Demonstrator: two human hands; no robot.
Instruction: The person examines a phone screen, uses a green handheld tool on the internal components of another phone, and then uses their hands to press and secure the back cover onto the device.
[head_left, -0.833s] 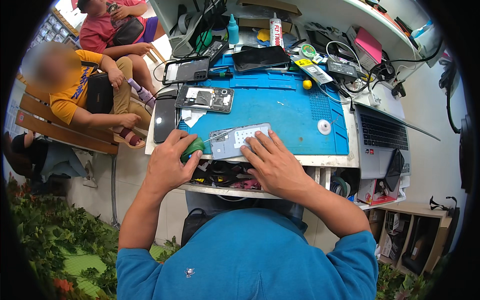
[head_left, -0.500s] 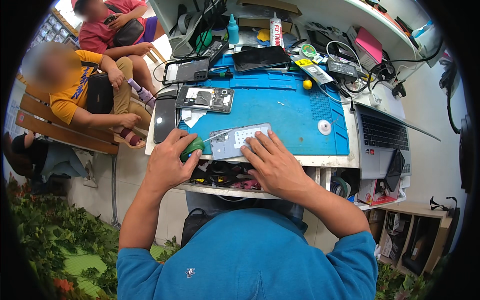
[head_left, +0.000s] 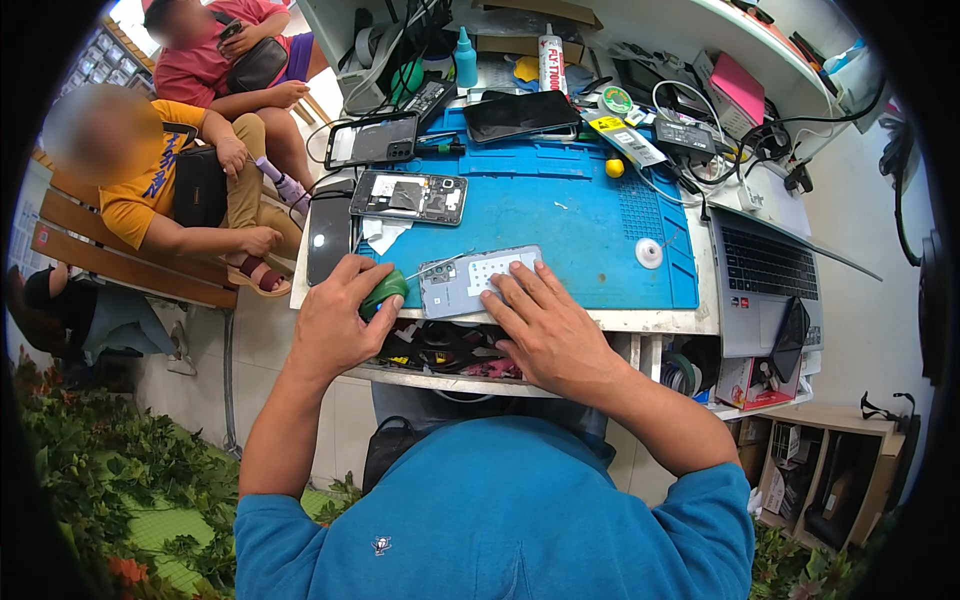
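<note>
My left hand (head_left: 349, 317) is closed around the green handle of a screwdriver (head_left: 383, 292). Its thin metal shaft reaches right, to the upper edge of a grey-blue phone back cover (head_left: 455, 294). That cover lies on the blue repair mat (head_left: 620, 285) by the front edge, with camera openings at its left end and a white dotted patch in its middle. Fingers spread, my right hand (head_left: 545, 325) rests on the cover's right part and holds nothing. Behind lies an opened phone (head_left: 410, 198) with its insides showing, and a scrap of white paper (head_left: 386, 234) beside it.
A dark phone (head_left: 331, 240) lies at the mat's left edge. Behind are an empty phone frame (head_left: 372, 140), a black phone (head_left: 520, 117), a glue tube (head_left: 552, 65) and cables. A laptop (head_left: 765, 270) stands right. Below the tabletop, an open drawer (head_left: 450, 352) holds clutter. Two people sit left.
The screwdriver's handle has turned slightly in my left hand, and its shaft has shifted a little at the cover's upper edge. My right hand stays on the cover.
</note>
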